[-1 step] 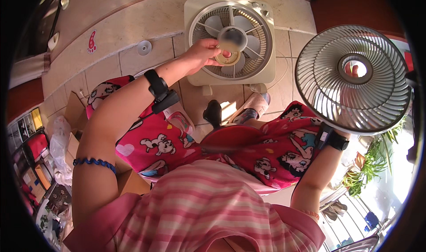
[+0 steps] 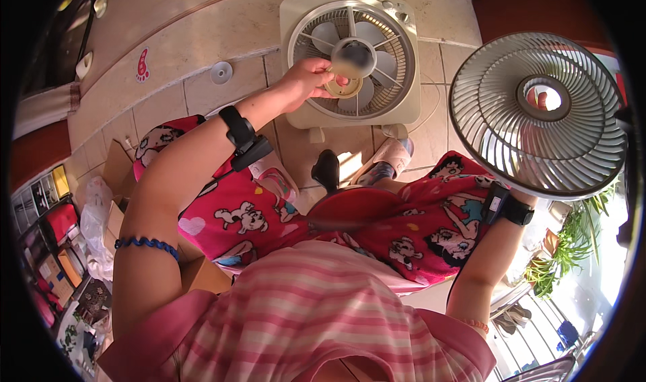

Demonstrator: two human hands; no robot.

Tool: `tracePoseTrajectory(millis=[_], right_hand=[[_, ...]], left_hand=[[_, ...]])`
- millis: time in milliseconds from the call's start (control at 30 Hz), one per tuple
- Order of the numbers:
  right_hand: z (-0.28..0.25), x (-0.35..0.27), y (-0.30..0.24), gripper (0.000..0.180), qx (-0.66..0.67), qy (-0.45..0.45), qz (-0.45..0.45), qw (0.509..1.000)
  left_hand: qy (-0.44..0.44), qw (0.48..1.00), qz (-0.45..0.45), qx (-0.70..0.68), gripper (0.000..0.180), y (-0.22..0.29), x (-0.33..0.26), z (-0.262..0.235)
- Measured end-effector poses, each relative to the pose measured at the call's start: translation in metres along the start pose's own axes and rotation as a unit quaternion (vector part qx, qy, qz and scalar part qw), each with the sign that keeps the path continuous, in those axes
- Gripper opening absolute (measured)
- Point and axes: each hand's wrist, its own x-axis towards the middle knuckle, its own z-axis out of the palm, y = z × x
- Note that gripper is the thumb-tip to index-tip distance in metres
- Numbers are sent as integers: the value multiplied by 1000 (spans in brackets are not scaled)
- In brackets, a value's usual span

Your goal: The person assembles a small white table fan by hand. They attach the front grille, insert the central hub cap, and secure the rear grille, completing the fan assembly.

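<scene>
Down on the tiled floor [image 2: 202, 39], a square box fan [image 2: 351, 59] is lying flat with its round front open. The left hand [image 2: 306, 79] is reaching out over it. Its fingers [image 2: 330, 69] are curling around a tan round cap [image 2: 346, 79] at the middle of the fan, so this hand is gripping the cap. A blurry spot is covering part of the cap, so its top is hard to see. The pale fan blades [image 2: 377, 62] are showing under the wire ribs.

Off to the right, a round grey fan grille [image 2: 538, 116] is being held up in the air, well apart from the box fan. The right hand [image 2: 538, 99] is mostly hiding behind the grille, and only a bit of finger is peeking through its middle hole. It is holding the grille up, but how the fingers are closing is hard to tell.

Black bands are sitting on both wrists, and a blue bracelet [image 2: 145, 244] is circling the left arm.
</scene>
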Motion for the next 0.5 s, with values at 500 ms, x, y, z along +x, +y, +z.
tracePoseTrajectory(millis=[500], right_hand=[[-20,27,26,61,84,42,-27,995]], left_hand=[[-269,883,-60,-379,61,28,-13,23]])
